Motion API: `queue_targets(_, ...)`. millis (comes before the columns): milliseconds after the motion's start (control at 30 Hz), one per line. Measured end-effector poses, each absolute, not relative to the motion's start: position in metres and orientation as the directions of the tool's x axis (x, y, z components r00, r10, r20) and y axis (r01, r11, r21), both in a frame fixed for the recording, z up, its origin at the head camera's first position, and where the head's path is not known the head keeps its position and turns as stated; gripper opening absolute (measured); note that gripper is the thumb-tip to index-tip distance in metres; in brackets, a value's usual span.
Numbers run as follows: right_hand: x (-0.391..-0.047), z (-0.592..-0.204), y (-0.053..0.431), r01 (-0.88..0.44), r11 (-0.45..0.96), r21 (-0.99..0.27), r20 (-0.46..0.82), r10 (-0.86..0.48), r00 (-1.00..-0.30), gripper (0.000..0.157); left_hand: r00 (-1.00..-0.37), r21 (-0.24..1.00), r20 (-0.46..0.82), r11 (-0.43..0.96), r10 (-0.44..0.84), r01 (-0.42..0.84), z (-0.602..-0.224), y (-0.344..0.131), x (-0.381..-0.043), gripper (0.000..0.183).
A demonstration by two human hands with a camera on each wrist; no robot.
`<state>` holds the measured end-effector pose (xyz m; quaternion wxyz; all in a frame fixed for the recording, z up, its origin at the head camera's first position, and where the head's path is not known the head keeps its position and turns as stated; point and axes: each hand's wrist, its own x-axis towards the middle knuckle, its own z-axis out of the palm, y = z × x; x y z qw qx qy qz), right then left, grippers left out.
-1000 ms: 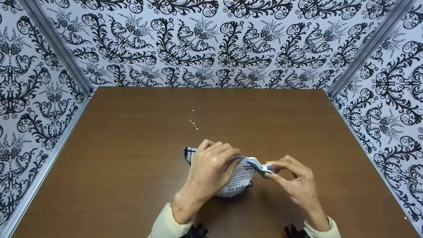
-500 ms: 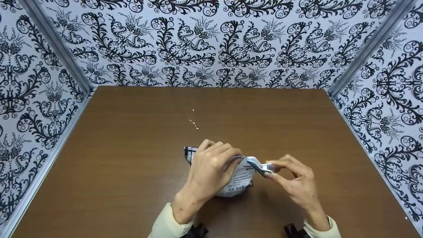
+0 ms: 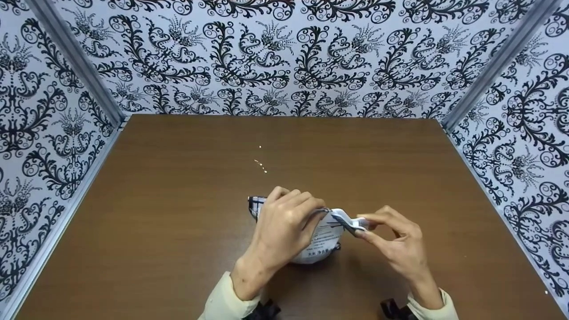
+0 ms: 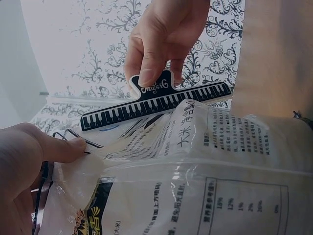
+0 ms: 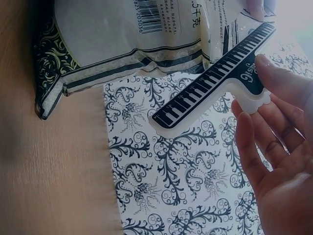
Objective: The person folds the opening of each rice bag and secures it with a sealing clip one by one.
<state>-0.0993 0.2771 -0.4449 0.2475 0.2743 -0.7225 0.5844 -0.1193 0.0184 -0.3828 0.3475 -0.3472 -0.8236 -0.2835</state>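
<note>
My left hand (image 3: 286, 222) holds the gathered top of a clear plastic bag of rice (image 3: 323, 245) with printed labels. In the left wrist view, its thumb pinches the bag's film (image 4: 132, 152) near a corner. My right hand (image 3: 402, 246) pinches the handle of a long bag clip (image 3: 346, 224), its thumb on one side and fingers on the other. Piano keys and the word "Music" decorate the black-and-white clip (image 4: 156, 105). The clip (image 5: 215, 78) lies against the bag's top edge; whether it clamps the film, I cannot tell. The left hand hides part of the bag.
A brown wooden table (image 3: 178, 186) lies beneath the hands. Several small pale grains (image 3: 261, 165) are scattered beyond the bag. Patterned black-and-white wall panels (image 3: 284, 58) with metal posts (image 3: 75, 62) enclose the back and sides.
</note>
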Motion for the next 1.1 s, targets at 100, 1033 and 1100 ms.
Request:
queue_targets(100,-0.0993,-0.4442,0.2762,-0.685,0.167,-0.709,0.679,-0.104,-0.727,0.041,-0.516,0.223,0.771,0.6,0.374,0.768,-0.3828,0.0184,-0.1196,0.004)
queue_targets(1033,-0.0975,-0.4379,0.27,-0.665,0.155,-0.731,0.661,-0.082,-0.746,0.042,-0.494,0.203,0.787,0.603,0.368,0.772,-0.3822,0.0185,-0.1194,0.005)
queue_targets(1100,-0.0974,-0.4376,0.2698,-0.665,0.154,-0.731,0.661,-0.082,-0.746,0.041,-0.496,0.203,0.787,0.603,0.368,0.771,-0.3821,0.0183,-0.1193,0.006)
